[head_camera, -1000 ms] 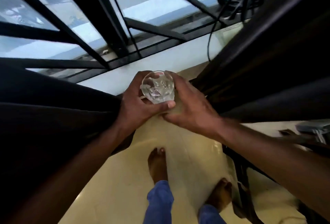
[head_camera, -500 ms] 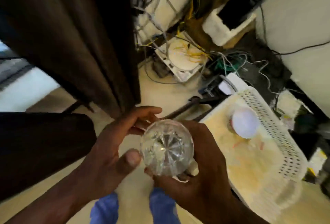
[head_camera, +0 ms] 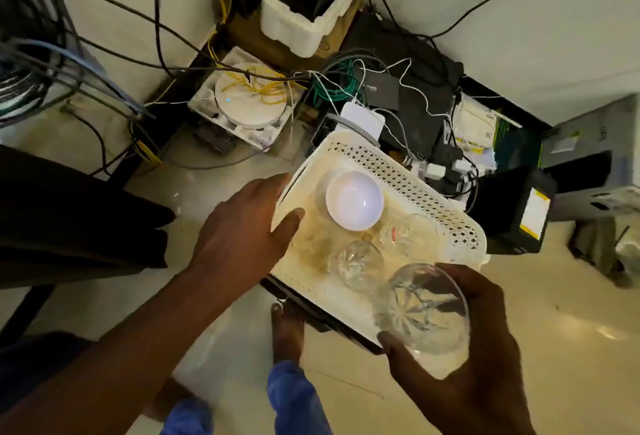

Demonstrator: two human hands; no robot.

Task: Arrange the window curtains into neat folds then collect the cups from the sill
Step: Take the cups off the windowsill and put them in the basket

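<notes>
bowl and two glasses in basket, cables behind

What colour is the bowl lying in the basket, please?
White, glossy bowl, clearest in the head view.

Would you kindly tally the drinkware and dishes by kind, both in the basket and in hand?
Clear cut-glass cups: 3, two in the white basket at and, one in the right hand at
White bowls: 1
Total: 4
</notes>
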